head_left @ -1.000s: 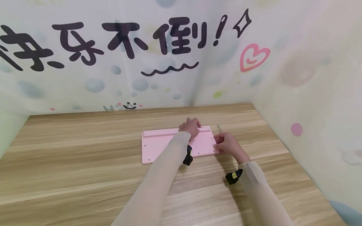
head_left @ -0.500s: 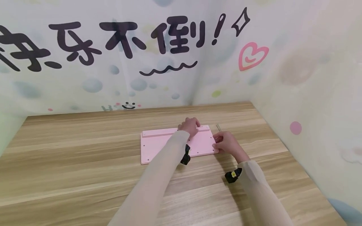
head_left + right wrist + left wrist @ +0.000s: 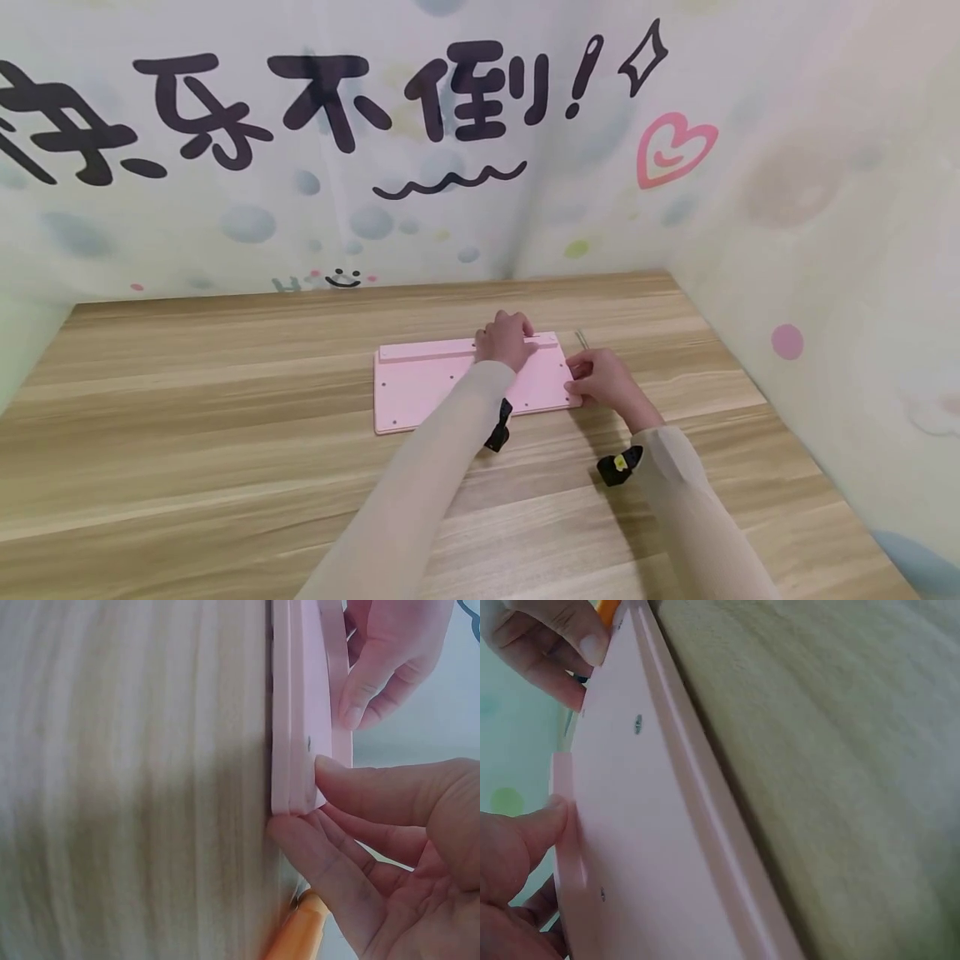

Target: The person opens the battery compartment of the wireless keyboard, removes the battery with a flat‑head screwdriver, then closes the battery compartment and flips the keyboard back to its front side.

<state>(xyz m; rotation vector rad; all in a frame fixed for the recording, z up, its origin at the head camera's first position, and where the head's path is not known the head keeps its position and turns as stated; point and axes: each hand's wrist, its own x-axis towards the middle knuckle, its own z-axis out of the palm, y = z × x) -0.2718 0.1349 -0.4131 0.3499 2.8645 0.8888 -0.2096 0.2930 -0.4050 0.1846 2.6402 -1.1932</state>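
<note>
A pink keyboard (image 3: 420, 392) lies underside up on the wooden table, showing small screws and a raised bar (image 3: 420, 352) along its far edge. My left hand (image 3: 504, 340) grips that bar right of its middle; in the left wrist view the thumb (image 3: 544, 829) presses its near side while the fingers go behind. At the right end, my right hand (image 3: 603, 382) pinches the keyboard's edge, thumb on top and fingers below, as the right wrist view shows. Beside the right hand lies a thin-shafted tool (image 3: 581, 339) with an orange handle (image 3: 300, 930), partly hidden by that hand.
The wood-grain table (image 3: 210, 442) stretches out to the left and in front of the keyboard. A printed cloth wall (image 3: 420, 233) rises behind the table, and another runs along its right side. Black wrist cameras (image 3: 618, 467) hang below both sleeves.
My left wrist has shifted slightly nearer and to the right, and its thumb now lies against the raised bar. The right hand and the keyboard have stayed in place.
</note>
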